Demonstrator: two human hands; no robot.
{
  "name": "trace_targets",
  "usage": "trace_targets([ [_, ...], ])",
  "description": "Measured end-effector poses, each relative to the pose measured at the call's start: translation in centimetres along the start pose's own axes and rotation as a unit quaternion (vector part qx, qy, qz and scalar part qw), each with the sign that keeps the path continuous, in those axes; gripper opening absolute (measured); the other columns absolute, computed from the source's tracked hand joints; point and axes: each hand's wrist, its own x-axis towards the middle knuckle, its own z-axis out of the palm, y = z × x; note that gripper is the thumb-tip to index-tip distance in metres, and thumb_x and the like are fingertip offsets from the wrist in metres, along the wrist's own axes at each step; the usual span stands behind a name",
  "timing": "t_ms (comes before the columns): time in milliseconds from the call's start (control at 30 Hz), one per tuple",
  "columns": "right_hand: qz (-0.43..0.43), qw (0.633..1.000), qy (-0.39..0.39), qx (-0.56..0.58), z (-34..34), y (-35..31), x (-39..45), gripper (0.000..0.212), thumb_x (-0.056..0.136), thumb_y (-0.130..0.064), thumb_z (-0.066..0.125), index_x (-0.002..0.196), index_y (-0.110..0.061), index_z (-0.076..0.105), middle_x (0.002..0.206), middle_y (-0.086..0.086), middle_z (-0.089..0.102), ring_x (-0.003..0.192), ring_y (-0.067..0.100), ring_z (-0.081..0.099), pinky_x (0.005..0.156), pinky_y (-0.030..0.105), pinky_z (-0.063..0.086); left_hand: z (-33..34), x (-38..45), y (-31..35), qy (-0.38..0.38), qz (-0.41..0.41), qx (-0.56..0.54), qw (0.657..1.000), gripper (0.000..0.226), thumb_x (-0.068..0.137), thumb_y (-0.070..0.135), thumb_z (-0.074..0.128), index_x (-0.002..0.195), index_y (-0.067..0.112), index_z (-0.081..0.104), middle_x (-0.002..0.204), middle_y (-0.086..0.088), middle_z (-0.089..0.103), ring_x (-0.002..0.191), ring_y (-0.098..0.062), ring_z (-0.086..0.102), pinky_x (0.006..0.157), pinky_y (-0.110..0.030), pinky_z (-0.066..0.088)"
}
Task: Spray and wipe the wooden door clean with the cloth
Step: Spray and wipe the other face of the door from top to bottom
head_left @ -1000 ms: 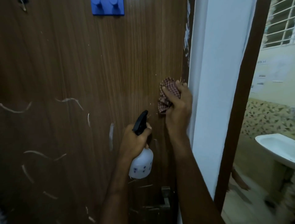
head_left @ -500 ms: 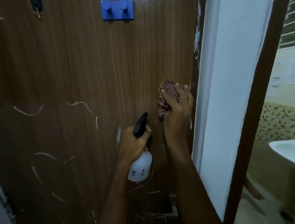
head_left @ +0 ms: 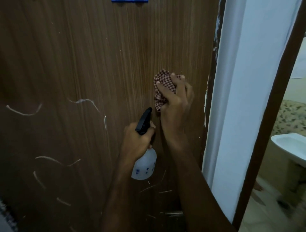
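1. Head view, nearest at six o'clock: left hand (head_left: 137,140) curled round the neck of the spray bottle (head_left: 144,165), black nozzle aimed up at the wooden door (head_left: 99,66).
2. Just above, toward one o'clock: right hand (head_left: 177,106) clenched on the bunched checked cloth (head_left: 163,87), pressing it flat to the wood.
3. Soft, light, crushable; best gripped as a wad, probably.
4. Pale scuffs (head_left: 86,101) at nine o'clock, not yet wiped.
5. Blue hook rail (head_left: 130,1) at twelve.
6. White frame (head_left: 231,116) close at three, crowding the stroke; sink (head_left: 291,145) farther off.
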Motion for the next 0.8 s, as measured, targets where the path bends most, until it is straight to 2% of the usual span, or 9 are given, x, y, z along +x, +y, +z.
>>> trace_targets([
  [100,-0.025,0.999,-0.018,-0.011,0.4,0.4,-3.7,0.042,0.093,-0.027,0.055,0.133,-0.023,0.070,0.151,0.009,0.054,0.146,0.032,0.038,0.114,0.060,0.039,-1.5,0.3,-0.5,-0.002,0.003,-0.007,1.000,0.012,0.100,0.012,0.068,0.089,0.009,0.072,0.063,-0.023,0.065,0.053,-0.036,0.064,0.053,-0.032,0.054],
  [233,-0.017,0.998,-0.055,-0.013,0.4,0.7,-11.2,0.037,0.095,-0.025,0.060,0.130,-0.023,0.072,0.150,0.009,0.055,0.144,0.034,0.041,0.109,0.062,0.042,-3.4,0.6,-1.4,-0.002,0.011,0.002,1.000,0.014,0.101,0.013,0.068,0.089,0.005,0.070,0.065,-0.022,0.065,0.049,-0.030,0.062,0.053,-0.037,0.054],
  [333,0.020,0.999,-0.040,0.010,0.8,-1.3,-6.5,0.042,0.093,-0.027,0.050,0.128,-0.025,0.073,0.149,0.006,0.055,0.141,0.032,0.039,0.104,0.061,0.048,-4.4,0.5,-1.6,-0.004,0.012,0.010,1.000,0.014,0.101,0.013,0.067,0.089,0.005,0.071,0.067,-0.020,0.066,0.051,-0.030,0.064,0.052,-0.035,0.055],
  [467,0.014,1.000,0.023,0.015,2.5,-3.8,0.0,0.041,0.092,-0.023,0.050,0.125,-0.024,0.074,0.145,0.007,0.057,0.138,0.031,0.042,0.105,0.059,0.048,-5.6,0.2,-1.9,0.003,0.007,0.009,1.000,0.012,0.101,0.014,0.068,0.091,0.008,0.072,0.071,-0.018,0.068,0.056,-0.028,0.066,0.053,-0.033,0.054],
  [600,-0.018,1.000,0.001,0.005,4.0,-3.9,-7.5,0.034,0.091,-0.021,0.068,0.124,-0.023,0.076,0.143,0.009,0.060,0.139,0.032,0.044,0.103,0.064,0.045,-7.1,0.5,-2.9,0.016,0.008,0.013,1.000,0.018,0.101,0.015,0.069,0.089,0.001,0.070,0.062,-0.017,0.065,0.052,-0.029,0.064,0.053,-0.037,0.054],
  [667,-0.027,0.999,-0.018,0.002,3.9,-4.1,-11.1,0.030,0.092,-0.022,0.070,0.121,-0.021,0.077,0.141,0.011,0.062,0.136,0.032,0.047,0.101,0.064,0.045,-8.0,0.5,-3.3,0.021,0.008,0.021,1.000,0.020,0.100,0.016,0.069,0.089,-0.001,0.070,0.061,-0.015,0.064,0.052,-0.028,0.064,0.054,-0.042,0.054],
  [800,0.000,1.000,0.020,0.015,5.0,-6.5,-6.6,0.033,0.090,-0.018,0.063,0.118,-0.023,0.078,0.137,0.009,0.063,0.130,0.030,0.046,0.098,0.060,0.047,-9.3,0.1,-3.4,0.024,0.000,0.026,0.999,0.013,0.100,0.013,0.068,0.090,0.006,0.072,0.065,-0.014,0.068,0.053,-0.026,0.066,0.053,-0.037,0.055],
])
